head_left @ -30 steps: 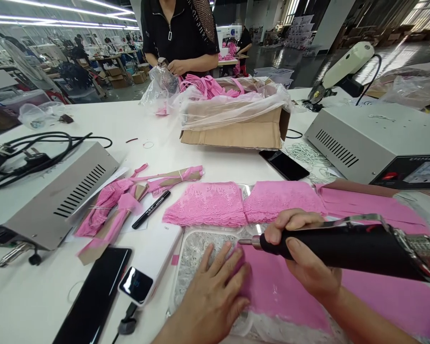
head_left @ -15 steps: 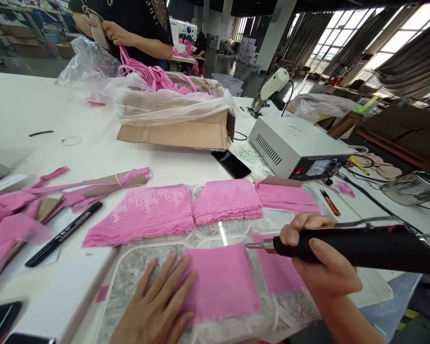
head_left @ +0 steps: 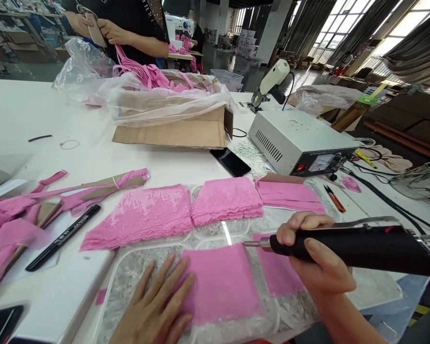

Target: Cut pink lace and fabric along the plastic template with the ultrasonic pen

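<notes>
My left hand lies flat with fingers spread, its fingertips over the left edge of a square pink cloth. My right hand is wrapped round a black handheld tool. The tool's thin metal tip points left and reaches the cloth's upper right corner. To the right of the square, partly under the tool, is another pink piece. Beneath them is a clear tray-like sheet with rounded compartments. Behind lie two stacks of pink lace and folded pink fabric.
A grey control box stands at right, near orange snips and cables. A phone lies by an open carton. Left are a black marker and pink strips. Across the table a person holds something.
The view has shifted slightly. Both hands keep nearly the same places, and the tool tip remains near the cloth's upper right corner.
</notes>
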Demonstrator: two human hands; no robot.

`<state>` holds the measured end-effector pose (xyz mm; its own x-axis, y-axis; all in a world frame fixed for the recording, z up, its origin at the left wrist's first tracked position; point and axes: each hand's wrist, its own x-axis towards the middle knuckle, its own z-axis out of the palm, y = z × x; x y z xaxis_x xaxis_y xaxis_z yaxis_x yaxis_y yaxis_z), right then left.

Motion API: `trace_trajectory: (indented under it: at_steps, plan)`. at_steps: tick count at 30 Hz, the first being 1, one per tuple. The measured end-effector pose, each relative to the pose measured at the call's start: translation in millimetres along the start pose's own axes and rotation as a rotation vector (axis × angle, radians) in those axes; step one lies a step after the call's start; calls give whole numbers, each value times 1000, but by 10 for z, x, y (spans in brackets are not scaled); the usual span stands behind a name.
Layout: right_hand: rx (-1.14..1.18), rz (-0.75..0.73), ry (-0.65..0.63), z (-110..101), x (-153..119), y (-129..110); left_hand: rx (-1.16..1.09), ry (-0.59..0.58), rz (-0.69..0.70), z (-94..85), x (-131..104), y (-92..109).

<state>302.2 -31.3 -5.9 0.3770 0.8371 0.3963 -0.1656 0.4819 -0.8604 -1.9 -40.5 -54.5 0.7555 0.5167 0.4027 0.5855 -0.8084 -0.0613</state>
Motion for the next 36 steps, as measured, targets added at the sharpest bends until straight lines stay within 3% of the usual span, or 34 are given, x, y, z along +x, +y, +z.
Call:
trace_trajectory:
  at_steps: [7,17,36]
  plan:
    - [-18,-9,-13,18,23,3,9,-13,28,-30,14,-17]
    - [-24,107,-55,-217,-220,-298,-52,-52,2,-42,26,7]
    - [-4,104,-74,-145,-175,-204,-30,-84,-18,-75,48,16]
